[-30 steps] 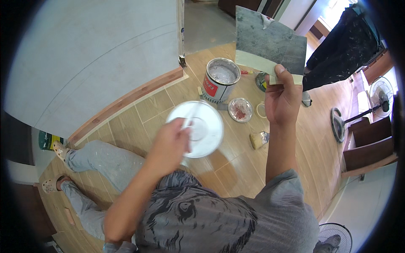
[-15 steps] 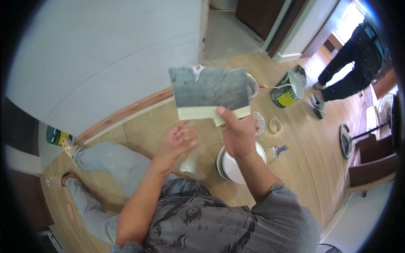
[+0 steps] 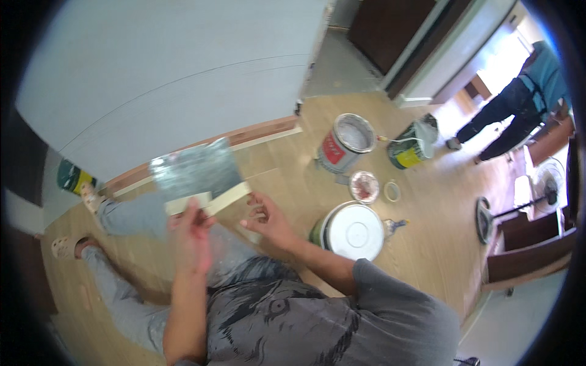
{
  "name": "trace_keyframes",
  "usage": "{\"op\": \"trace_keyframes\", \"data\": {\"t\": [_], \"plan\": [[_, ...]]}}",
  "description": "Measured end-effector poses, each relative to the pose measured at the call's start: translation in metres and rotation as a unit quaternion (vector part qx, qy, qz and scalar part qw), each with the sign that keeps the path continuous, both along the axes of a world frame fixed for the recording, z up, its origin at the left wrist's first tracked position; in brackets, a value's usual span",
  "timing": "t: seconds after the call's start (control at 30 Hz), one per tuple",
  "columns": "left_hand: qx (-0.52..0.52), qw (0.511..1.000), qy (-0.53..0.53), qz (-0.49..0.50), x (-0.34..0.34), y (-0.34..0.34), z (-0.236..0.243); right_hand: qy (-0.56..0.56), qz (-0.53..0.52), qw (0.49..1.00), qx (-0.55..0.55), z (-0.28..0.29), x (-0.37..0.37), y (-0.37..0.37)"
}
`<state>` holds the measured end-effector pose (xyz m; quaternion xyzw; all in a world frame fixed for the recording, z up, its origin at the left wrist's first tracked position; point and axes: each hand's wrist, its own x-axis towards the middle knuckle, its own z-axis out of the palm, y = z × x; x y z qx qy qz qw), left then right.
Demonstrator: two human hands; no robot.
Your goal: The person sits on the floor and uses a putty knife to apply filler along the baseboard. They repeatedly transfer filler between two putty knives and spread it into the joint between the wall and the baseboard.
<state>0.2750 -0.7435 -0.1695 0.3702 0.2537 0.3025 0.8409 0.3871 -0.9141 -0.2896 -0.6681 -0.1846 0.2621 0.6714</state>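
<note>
My left hand (image 3: 192, 235) grips a thin, shiny grey rectangular sheet (image 3: 198, 168) by its near edge, its thumb on a cream tape-like strip (image 3: 231, 198). The strip runs along that edge in two overlapping pieces. The sheet is held tilted above my outstretched leg. My right hand (image 3: 268, 222) is beside the right end of the strip, its fingers bent and apart from the thumb. Nothing shows between them, and whether a fingertip touches the strip is hard to tell.
A white-lidded bucket (image 3: 357, 232) stands right of my lap. Beyond it are a stained round lid (image 3: 364, 186), a tape roll (image 3: 392, 191), a brush (image 3: 395, 226), an open pail (image 3: 348, 143) and a green bucket (image 3: 414, 143). A person (image 3: 519, 104) and a fan (image 3: 546, 186) are at right.
The sheet has moved left and lower, and passed from my right hand to my left. My right hand has let go of it. The view has shifted, and the open pail now shows fully.
</note>
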Motion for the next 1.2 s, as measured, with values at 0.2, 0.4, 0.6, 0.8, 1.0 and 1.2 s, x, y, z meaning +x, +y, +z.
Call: {"op": "trace_keyframes", "data": {"t": [0.2,0.4,0.6,0.8,1.0,1.2], "plan": [[-0.010,0.998,0.036,0.049,-0.047,0.050,-0.001,-0.194,-0.265,0.891,-0.312,-0.127,-0.009,-0.087],[0.012,1.000,0.001,0.016,-0.080,0.112,0.004,-0.110,-0.361,0.870,-0.318,-0.134,-0.004,-0.151],[0.063,0.996,-0.059,0.031,-0.098,0.158,0.025,0.017,-0.286,0.827,-0.484,-0.114,-0.020,-0.293],[0.117,0.992,-0.037,0.018,-0.091,0.138,0.054,0.018,-0.115,0.688,-0.717,-0.069,-0.013,-0.438],[0.152,0.988,0.026,-0.013,-0.059,0.116,0.071,-0.002,-0.220,0.532,-0.818,-0.067,0.028,-0.544],[0.155,0.985,0.001,-0.069,-0.029,0.087,0.087,-0.036,-0.352,0.603,-0.715,-0.115,0.060,-0.482]]}}
